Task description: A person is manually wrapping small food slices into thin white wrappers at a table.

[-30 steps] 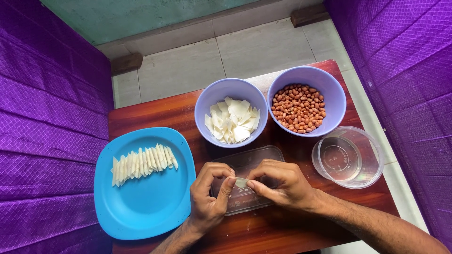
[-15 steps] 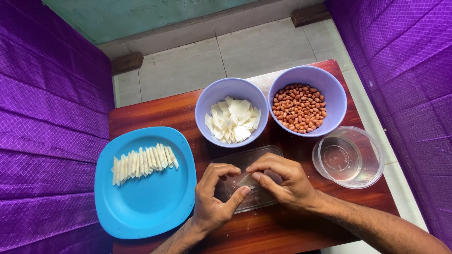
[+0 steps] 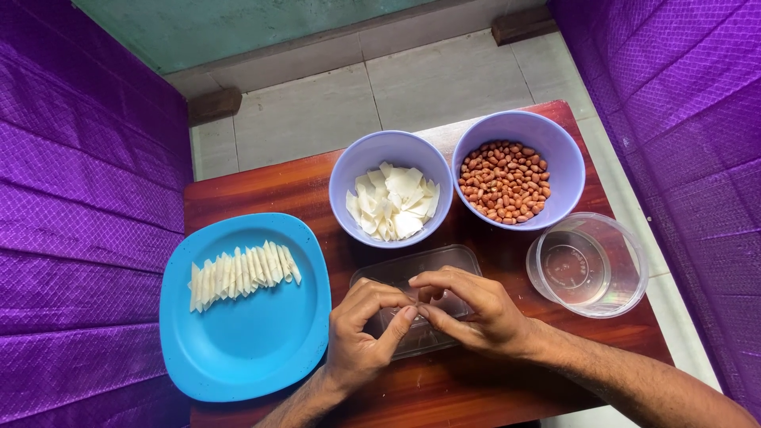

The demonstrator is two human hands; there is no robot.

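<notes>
the left hand (image 3: pixel 361 337) and right hand (image 3: pixel 468 311) are meeting fingertip to fingertip over a clear plastic tray (image 3: pixel 420 297) on the wooden table (image 3: pixel 261 194), fingers curled and pinching; what they are gripping i cannot tell; a blue plate (image 3: pixel 246 349) is lying just left.

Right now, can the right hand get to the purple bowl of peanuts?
Probably yes. The right hand sits over the clear plastic tray, and the purple bowl of peanuts lies just beyond, open-topped, with nothing between. But its fingers are pinched together with the left hand.
</notes>
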